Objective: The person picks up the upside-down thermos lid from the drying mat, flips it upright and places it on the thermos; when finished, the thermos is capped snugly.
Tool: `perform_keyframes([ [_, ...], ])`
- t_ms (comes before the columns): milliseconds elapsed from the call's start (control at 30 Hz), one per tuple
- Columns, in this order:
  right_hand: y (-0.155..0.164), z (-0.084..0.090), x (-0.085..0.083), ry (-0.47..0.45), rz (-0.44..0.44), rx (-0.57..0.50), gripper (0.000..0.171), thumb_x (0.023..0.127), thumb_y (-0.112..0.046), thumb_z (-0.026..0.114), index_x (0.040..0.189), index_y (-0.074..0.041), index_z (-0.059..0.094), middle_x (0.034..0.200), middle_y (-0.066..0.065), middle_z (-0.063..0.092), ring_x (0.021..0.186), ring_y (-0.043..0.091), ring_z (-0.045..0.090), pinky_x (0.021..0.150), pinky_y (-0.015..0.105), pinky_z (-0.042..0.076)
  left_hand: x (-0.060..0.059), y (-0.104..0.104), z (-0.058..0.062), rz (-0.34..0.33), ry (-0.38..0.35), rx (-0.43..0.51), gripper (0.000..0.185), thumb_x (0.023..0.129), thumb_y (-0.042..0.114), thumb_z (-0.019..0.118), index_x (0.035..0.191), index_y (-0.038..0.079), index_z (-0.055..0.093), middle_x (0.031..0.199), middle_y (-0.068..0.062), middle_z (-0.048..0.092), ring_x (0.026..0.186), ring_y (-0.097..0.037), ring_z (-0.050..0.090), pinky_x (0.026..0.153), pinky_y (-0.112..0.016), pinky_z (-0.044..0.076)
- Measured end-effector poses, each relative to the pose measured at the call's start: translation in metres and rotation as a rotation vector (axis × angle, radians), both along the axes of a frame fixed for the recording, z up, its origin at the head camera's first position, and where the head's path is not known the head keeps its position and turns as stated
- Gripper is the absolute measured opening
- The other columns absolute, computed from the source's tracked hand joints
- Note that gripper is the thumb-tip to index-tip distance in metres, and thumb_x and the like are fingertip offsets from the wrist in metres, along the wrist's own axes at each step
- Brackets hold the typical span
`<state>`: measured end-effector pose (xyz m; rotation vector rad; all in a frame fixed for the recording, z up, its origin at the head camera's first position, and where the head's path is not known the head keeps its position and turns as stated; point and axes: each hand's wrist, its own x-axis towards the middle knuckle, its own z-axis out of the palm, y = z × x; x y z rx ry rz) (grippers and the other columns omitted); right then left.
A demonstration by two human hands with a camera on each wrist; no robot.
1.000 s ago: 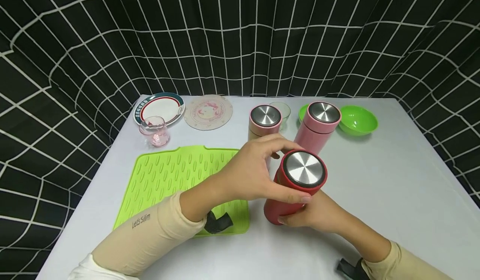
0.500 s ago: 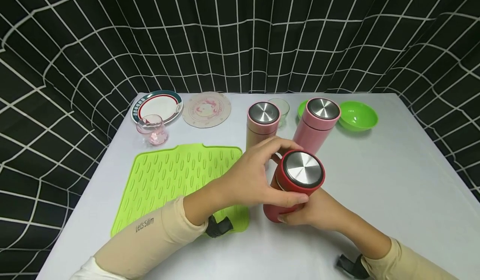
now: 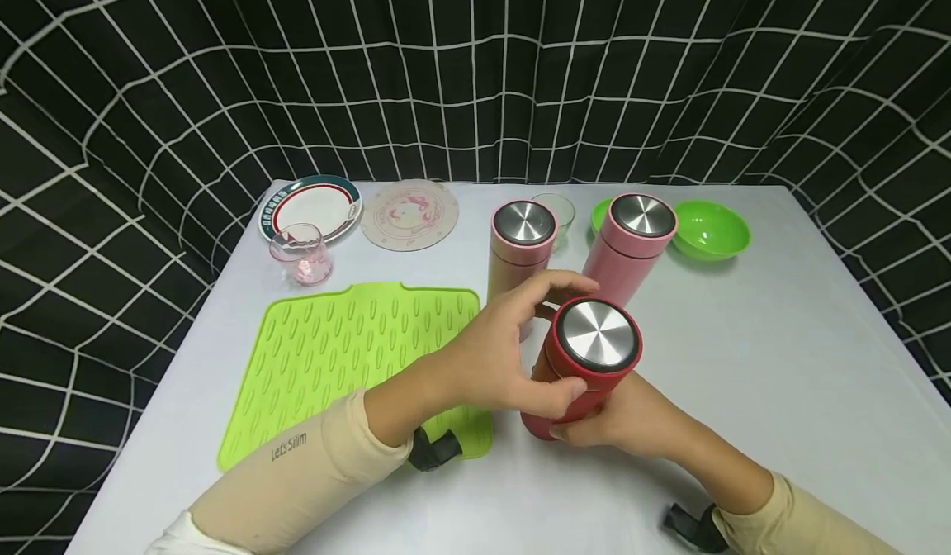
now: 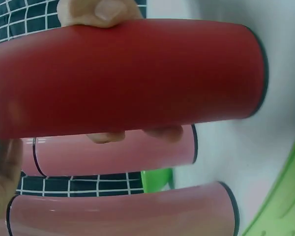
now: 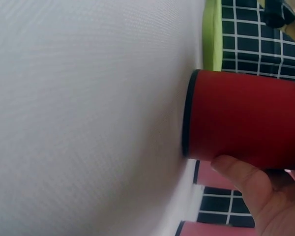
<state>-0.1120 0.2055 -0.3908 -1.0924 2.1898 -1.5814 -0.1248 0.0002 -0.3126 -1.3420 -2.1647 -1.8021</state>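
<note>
A red thermos with a brushed-steel top stands between my two hands, its top tilted slightly to the right in the head view. My left hand curls around its upper part, thumb on the near side and fingers behind. Lower down, my right hand grips the body from the right; in the right wrist view its thumb presses near the dark base ring. The base sits right at the white tabletop. Just behind stand a beige-pink thermos and a pink thermos.
A ribbed green mat lies under my left forearm. At the back left are a plate, a pink-tinted glass and a round printed mat. A clear glass and a green bowl stand behind the thermoses.
My left thumb has slid back leftward along the near side of the red thermos. The right hand keeps its hold, and the thermos has barely moved.
</note>
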Motion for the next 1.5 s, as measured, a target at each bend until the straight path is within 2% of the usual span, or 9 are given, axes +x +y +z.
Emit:
perform_keyframes([
  [167,0.003,0.000,0.002,0.027,-0.084,0.092,0.048,0.067,-0.007,0.089,0.102,-0.024,0.061,0.092,-0.007,0.065,0.080,0.014,0.062,0.074,0.030,0.052,0.006,0.004,0.003,0.038,-0.001,-0.029,0.079,0.067,0.018,0.086,0.129,0.006,0.039,0.122,0.001,0.050,0.111,-0.007,0.050,0.096,-0.026,0.045],
  [300,0.004,0.001,0.002,0.030,-0.106,0.136,0.049,0.065,-0.013,0.092,0.102,-0.025,0.062,0.093,-0.009,0.066,0.082,0.013,0.063,0.076,0.030,0.051,0.005,0.004,0.003,0.026,-0.015,-0.040,0.085,0.068,0.016,0.084,0.135,0.005,0.033,0.125,0.000,0.049,0.115,-0.007,0.048,0.098,-0.026,0.044],
  [500,0.003,0.001,0.000,0.070,-0.107,0.145,0.046,0.067,-0.010,0.089,0.100,-0.024,0.062,0.090,-0.010,0.064,0.079,0.012,0.060,0.073,0.029,0.050,0.007,0.003,0.003,-0.001,-0.002,-0.052,0.087,0.067,0.014,0.081,0.136,0.005,0.028,0.132,-0.003,0.046,0.122,-0.008,0.046,0.103,-0.028,0.040],
  [700,0.002,0.003,0.000,0.070,-0.098,0.145,0.046,0.068,-0.011,0.088,0.103,-0.024,0.061,0.093,-0.010,0.065,0.082,0.012,0.062,0.076,0.030,0.051,0.008,0.004,0.005,0.014,-0.058,-0.049,0.084,0.068,0.016,0.084,0.136,0.007,0.035,0.129,0.001,0.047,0.117,-0.007,0.048,0.101,-0.027,0.041],
  [867,0.003,0.001,0.001,0.090,-0.111,0.155,0.046,0.067,-0.008,0.088,0.100,-0.023,0.061,0.089,-0.011,0.063,0.079,0.010,0.060,0.073,0.029,0.050,0.008,0.004,0.002,0.025,-0.022,-0.043,0.086,0.066,0.019,0.085,0.134,0.006,0.035,0.129,0.000,0.045,0.119,-0.009,0.045,0.101,-0.028,0.042],
  [1100,0.001,0.000,-0.001,0.040,-0.070,0.100,0.052,0.063,-0.002,0.088,0.102,-0.023,0.061,0.091,-0.007,0.065,0.080,0.015,0.061,0.074,0.030,0.051,0.007,0.004,0.001,0.041,-0.003,0.009,0.076,0.068,0.018,0.082,0.129,0.007,0.038,0.126,0.000,0.046,0.117,-0.010,0.045,0.098,-0.029,0.043],
  [1200,0.000,-0.002,-0.001,0.033,-0.075,0.101,0.053,0.064,-0.004,0.089,0.104,-0.024,0.061,0.093,-0.007,0.065,0.082,0.015,0.062,0.076,0.030,0.051,0.008,0.004,0.002,0.072,0.021,0.007,0.071,0.068,0.020,0.083,0.125,0.008,0.043,0.121,0.002,0.048,0.111,-0.009,0.049,0.094,-0.028,0.046],
  [1267,0.000,-0.003,0.000,0.012,-0.063,0.091,0.051,0.065,-0.004,0.089,0.104,-0.023,0.061,0.094,-0.006,0.066,0.081,0.015,0.062,0.076,0.031,0.052,0.009,0.003,0.001,0.055,0.010,0.025,0.070,0.068,0.016,0.082,0.126,0.006,0.043,0.121,0.001,0.051,0.112,-0.010,0.050,0.095,-0.029,0.046],
  [1500,0.002,0.000,0.004,0.021,-0.079,0.126,0.050,0.068,-0.012,0.089,0.107,-0.023,0.060,0.097,-0.008,0.065,0.085,0.014,0.062,0.078,0.030,0.051,0.011,0.005,0.003,0.050,-0.025,-0.028,0.072,0.069,0.017,0.084,0.126,0.009,0.042,0.121,0.004,0.051,0.110,-0.007,0.053,0.097,-0.027,0.045],
])
